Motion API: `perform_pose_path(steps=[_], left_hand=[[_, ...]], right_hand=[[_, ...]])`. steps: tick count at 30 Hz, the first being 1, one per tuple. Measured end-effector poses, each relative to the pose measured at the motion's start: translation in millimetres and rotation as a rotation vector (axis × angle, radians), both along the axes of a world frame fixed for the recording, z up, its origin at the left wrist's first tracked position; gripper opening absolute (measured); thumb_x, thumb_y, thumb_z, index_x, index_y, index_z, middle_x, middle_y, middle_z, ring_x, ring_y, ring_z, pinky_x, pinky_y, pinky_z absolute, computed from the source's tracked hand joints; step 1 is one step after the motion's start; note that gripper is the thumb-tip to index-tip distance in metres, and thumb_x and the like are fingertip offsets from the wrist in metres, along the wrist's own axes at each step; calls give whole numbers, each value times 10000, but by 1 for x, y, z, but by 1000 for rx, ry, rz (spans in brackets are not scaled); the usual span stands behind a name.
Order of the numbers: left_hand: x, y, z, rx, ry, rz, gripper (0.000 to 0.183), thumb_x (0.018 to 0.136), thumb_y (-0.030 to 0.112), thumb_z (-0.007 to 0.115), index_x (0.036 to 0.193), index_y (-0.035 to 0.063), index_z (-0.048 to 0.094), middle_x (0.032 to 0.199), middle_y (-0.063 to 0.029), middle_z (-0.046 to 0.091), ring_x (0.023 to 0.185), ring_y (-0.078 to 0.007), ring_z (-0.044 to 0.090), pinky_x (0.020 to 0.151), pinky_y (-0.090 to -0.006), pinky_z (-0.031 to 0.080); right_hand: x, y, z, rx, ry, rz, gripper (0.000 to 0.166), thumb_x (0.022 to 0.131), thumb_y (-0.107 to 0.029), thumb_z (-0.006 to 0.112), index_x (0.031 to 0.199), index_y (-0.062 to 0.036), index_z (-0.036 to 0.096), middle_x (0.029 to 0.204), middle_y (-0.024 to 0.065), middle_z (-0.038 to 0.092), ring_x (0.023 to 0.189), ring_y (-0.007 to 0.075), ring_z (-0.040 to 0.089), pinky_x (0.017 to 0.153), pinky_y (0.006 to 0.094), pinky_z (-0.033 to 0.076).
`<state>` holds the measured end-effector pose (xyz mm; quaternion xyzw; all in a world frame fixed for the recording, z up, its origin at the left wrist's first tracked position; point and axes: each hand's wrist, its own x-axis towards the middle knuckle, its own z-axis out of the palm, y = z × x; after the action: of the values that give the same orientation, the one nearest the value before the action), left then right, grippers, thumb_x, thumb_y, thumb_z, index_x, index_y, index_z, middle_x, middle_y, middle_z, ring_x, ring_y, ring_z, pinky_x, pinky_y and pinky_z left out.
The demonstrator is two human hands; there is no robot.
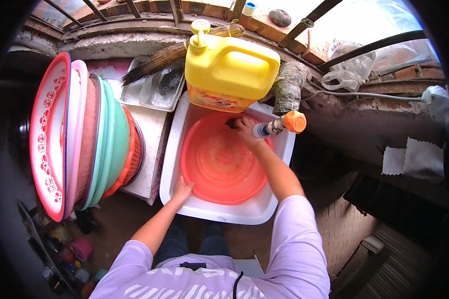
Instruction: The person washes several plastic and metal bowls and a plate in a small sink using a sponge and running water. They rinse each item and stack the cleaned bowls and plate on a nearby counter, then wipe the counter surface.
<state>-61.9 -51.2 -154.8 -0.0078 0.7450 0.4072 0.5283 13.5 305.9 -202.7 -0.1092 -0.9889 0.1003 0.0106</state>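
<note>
A round red plastic basin (224, 157) sits inside a white sink (219, 218). My left hand (182, 190) is at the basin's lower left rim, its thumb by the edge; whether it grips the rim is hard to tell. My right hand (247, 130) reaches into the basin's upper right part, fingers closed on a small dark thing (231, 123), perhaps a cloth or scrubber. Over that hand stands a tap with an orange knob (295, 122) and a bluish clear spout (260, 130). A yellow plastic jug (228, 71) with a pump cap stands at the sink's back edge.
Stacked basins and an orange colander (133, 153) stand on edge at the left. Behind them are clear plastic trays (164, 88) and a straw brush (157, 61). A wrapped pipe (290, 86) rises behind the tap. Window bars (310, 22), a stone (280, 18) and a plastic bag (346, 74) are at the back.
</note>
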Motion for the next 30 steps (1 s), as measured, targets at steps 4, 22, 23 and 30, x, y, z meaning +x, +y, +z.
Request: perform_pose_path(steps=[4,22,23,30], left_hand=[[-1,4,-3,-51,18,-16,380,881,119,526,1225,31,391,1069,-137,568,847,-225,617,618,-311,548],[1,-6,-15,-51,48,-40,405,888,102,509,1254,37,349,1121,-155,522,878,-248,609,577,-313,564],[1,-4,-12,-54,54,-45,404,889,105,510,1253,32,350,1116,-157,526,878,-249,610,580,-314,565],[10,-18,-52,-71,225,-140,402,889,114,515,1240,0,355,1110,-199,540,882,-272,615,595,-315,567]], right_hand=[[107,-41,-23,75,-459,-267,266,824,-97,470,1024,-70,643,1109,85,530,1096,272,485,833,366,479],[-36,-107,-23,-157,-94,-458,296,824,-107,453,1098,-150,556,1131,142,512,1069,349,494,871,464,449],[-25,-95,-25,-190,-153,-514,285,826,-98,450,1088,-135,555,1131,143,512,1059,345,502,851,449,462],[78,-110,-14,-182,-426,-535,227,812,-88,494,1021,-59,579,1098,172,521,1036,343,528,869,434,469]])
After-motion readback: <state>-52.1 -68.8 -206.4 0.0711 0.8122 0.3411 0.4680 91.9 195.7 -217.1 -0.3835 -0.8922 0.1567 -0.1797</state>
